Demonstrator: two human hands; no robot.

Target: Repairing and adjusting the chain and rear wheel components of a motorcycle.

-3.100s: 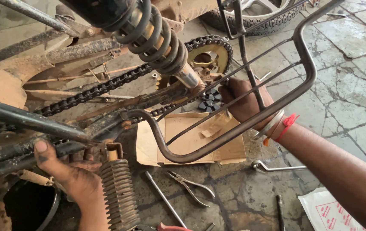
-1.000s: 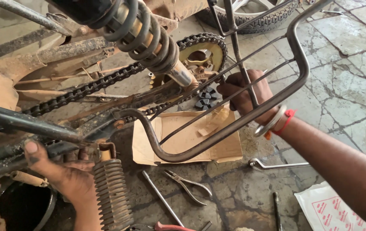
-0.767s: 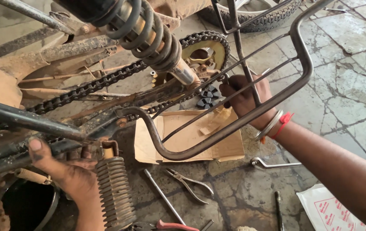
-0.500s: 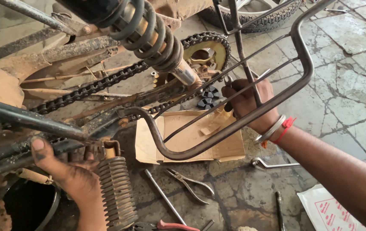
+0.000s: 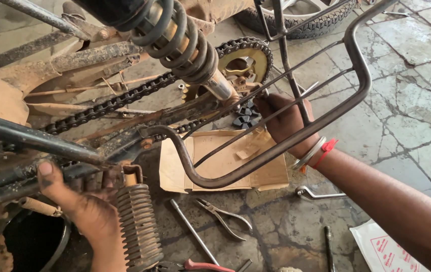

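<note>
A dusty motorcycle's rear lies before me, with a black coil shock absorber (image 5: 180, 43), a drive chain (image 5: 104, 106) and a brass-coloured sprocket (image 5: 245, 58). My left hand (image 5: 82, 206) grips a dark frame bar at the lower left, just beside a ribbed footrest (image 5: 137, 226). My right hand (image 5: 286, 123) reaches behind the bars of a bent metal side guard (image 5: 276, 151), its fingers curled at the shock absorber's lower end beside the sprocket. What lies between those fingers is hidden. Bangles and a red thread circle that wrist.
On the stone floor lie a flattened cardboard piece (image 5: 220, 156), black rubber pieces (image 5: 243, 118), pliers (image 5: 223, 216), a thin steel rod (image 5: 192, 231), a wrench (image 5: 316, 194) and a white printed bag (image 5: 391, 247). A tyre (image 5: 301, 22) stands at the top.
Both hands stay where they were. My right hand shifts only slightly at the shock absorber's lower end, and my left hand keeps its grip on the frame bar.
</note>
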